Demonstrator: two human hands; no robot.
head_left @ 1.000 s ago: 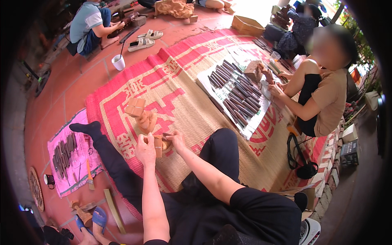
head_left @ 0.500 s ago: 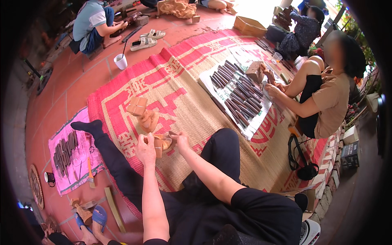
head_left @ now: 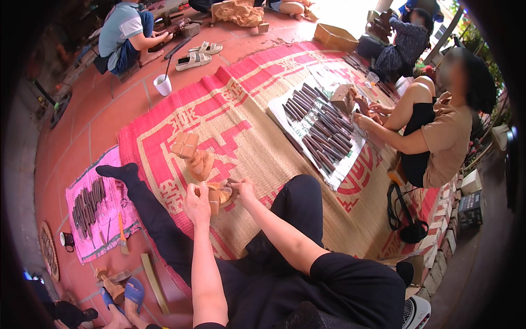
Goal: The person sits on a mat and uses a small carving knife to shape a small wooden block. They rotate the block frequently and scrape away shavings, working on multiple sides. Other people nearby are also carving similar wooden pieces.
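Note:
Between my knees, my left hand [head_left: 198, 205] grips a small wooden carving [head_left: 214, 200] with a squared block base, its fingers closed at the base's near side. The carving's rounded, lighter part points toward my right hand [head_left: 245, 190]. That hand is closed in a pinch around a small dark piece [head_left: 233, 181], held against or just over the carving; its kind is too small to tell. Just beyond my hands, a second wooden carving [head_left: 200, 164] with a square block base [head_left: 185, 145] lies on the red and straw-coloured woven mat [head_left: 257, 148].
Many dark-handled carving tools lie on a white sheet [head_left: 290, 125] to the right and on a pink cloth [head_left: 112, 207] to the left. A co-worker [head_left: 446, 131] sits at the right, handling a carving. A white cup [head_left: 163, 85] and sandals [head_left: 194, 61] stand on the tiles.
My hands stay at the carving with only slight shifts. At the right, the co-worker's second hand now shows by their carving. The whole view has tilted a little.

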